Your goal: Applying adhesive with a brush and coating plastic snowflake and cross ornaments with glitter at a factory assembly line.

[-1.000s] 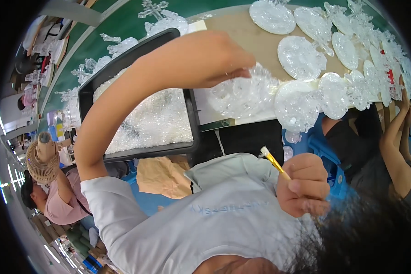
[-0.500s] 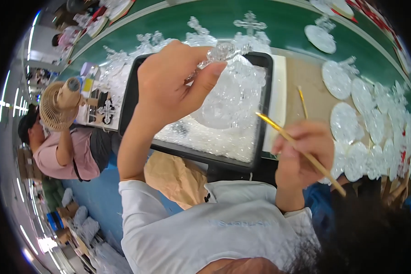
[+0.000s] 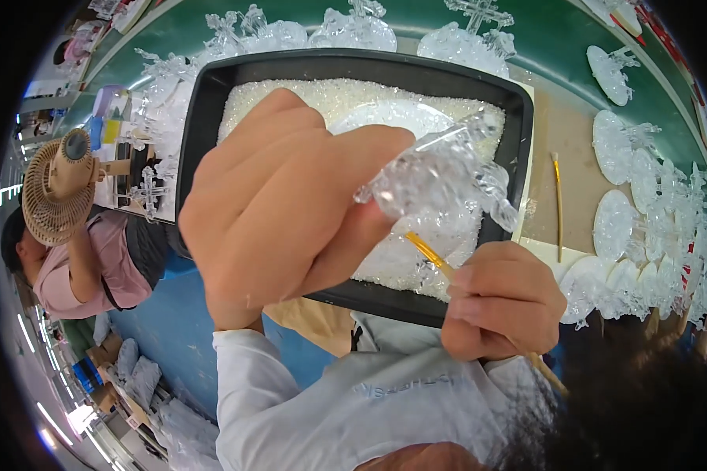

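Clear ornament [image 3: 440, 177], pinched in left hand [image 3: 283, 196] above black tray [image 3: 518, 125]; right hand [image 3: 499, 302] grips brush [image 3: 430, 253].

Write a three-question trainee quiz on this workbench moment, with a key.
1. True or false: the left hand holds a clear crystal ornament above the black tray.
2. What does the right hand hold? A) scissors B) a thin yellow-handled brush C) a cloth
3. Fill in: the tray is filled with small clear ____.

Key: 1 true; 2 B; 3 beads
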Tool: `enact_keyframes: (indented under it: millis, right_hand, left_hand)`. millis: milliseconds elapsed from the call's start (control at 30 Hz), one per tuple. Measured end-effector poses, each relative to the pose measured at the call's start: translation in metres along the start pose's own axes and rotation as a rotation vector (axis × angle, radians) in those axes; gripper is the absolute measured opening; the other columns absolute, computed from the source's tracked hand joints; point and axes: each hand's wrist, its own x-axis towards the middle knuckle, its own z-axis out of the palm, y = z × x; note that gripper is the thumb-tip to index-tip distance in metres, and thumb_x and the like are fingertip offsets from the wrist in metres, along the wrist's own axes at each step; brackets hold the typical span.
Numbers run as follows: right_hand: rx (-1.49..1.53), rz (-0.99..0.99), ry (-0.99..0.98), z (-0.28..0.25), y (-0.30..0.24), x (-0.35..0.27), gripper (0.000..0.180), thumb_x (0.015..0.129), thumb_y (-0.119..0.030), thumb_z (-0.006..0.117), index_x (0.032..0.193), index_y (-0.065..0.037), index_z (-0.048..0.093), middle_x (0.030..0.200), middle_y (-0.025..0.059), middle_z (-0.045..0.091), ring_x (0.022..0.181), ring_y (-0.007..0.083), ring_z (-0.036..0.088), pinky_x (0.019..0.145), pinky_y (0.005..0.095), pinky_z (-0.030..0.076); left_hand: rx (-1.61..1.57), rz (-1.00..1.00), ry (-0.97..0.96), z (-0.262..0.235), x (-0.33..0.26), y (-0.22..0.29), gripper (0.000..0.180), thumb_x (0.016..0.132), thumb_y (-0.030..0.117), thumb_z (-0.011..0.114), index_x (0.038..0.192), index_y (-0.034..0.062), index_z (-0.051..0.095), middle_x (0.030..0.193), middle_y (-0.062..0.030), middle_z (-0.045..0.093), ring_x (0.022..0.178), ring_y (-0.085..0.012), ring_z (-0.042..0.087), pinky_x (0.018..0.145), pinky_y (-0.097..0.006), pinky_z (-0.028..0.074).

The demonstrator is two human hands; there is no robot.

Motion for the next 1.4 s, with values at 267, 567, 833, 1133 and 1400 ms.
enact_keyframes:
  millis: [267, 567, 833, 1133, 1400]
  right_hand:
    - [-0.039, 0.032, -0.018, -0.007, -0.003, -0.003, 0.017, 0.075, -0.007, 0.074, 0.085, -0.001, 0.061, 0.08, 0.0167, 0.064, 0.054, 0.0197, 0.057, 0.046, 0.0291, 0.048]
    - [0.034, 0.057, -0.059, -0.008, -0.002, 0.001, 0.023, 0.063, 0.006, 0.064, 0.085, 0.0, 0.059, 0.082, 0.0176, 0.064, 0.052, 0.0185, 0.054, 0.045, 0.0284, 0.045]
    - [0.031, 0.14, -0.011, -0.005, -0.008, 0.0, 0.018, 0.067, 0.003, 0.064, 0.084, -0.001, 0.059, 0.085, 0.0176, 0.063, 0.052, 0.018, 0.054, 0.048, 0.0278, 0.045]
    - [0.092, 0.099, -0.033, -0.011, -0.003, -0.001, 0.012, 0.074, -0.003, 0.067, 0.084, -0.001, 0.059, 0.084, 0.017, 0.062, 0.053, 0.0163, 0.054, 0.048, 0.0279, 0.044]
    - [0.058, 0.109, 0.033, -0.01, -0.003, -0.005, 0.016, 0.071, 0.0, 0.064, 0.086, -0.003, 0.061, 0.085, 0.0165, 0.063, 0.052, 0.0173, 0.052, 0.048, 0.0289, 0.044]
  left_hand:
    - [-0.034, 0.033, -0.066, -0.01, -0.001, 0.0, 0.017, 0.086, -0.003, 0.059, 0.085, -0.0196, 0.06, 0.074, -0.0236, 0.065, 0.05, -0.0201, 0.045, 0.045, -0.031, 0.031]
    - [-0.001, -0.013, -0.166, -0.012, -0.001, -0.002, 0.018, 0.088, -0.001, 0.058, 0.088, -0.0183, 0.061, 0.074, -0.0222, 0.063, 0.052, -0.0195, 0.045, 0.046, -0.032, 0.032]
    - [0.013, 0.0, -0.111, -0.005, 0.002, 0.003, 0.02, 0.088, 0.002, 0.06, 0.088, -0.0175, 0.063, 0.067, -0.0171, 0.059, 0.05, -0.0182, 0.044, 0.043, -0.029, 0.03]
    - [0.068, -0.065, -0.064, -0.001, 0.002, 0.003, 0.022, 0.084, 0.005, 0.066, 0.078, -0.016, 0.063, 0.066, -0.0158, 0.06, 0.049, -0.0195, 0.044, 0.044, -0.029, 0.031]
    - [0.015, -0.025, -0.044, -0.001, 0.001, 0.003, 0.025, 0.086, 0.005, 0.064, 0.081, -0.0188, 0.061, 0.068, -0.0191, 0.061, 0.05, -0.0203, 0.043, 0.044, -0.029, 0.029]
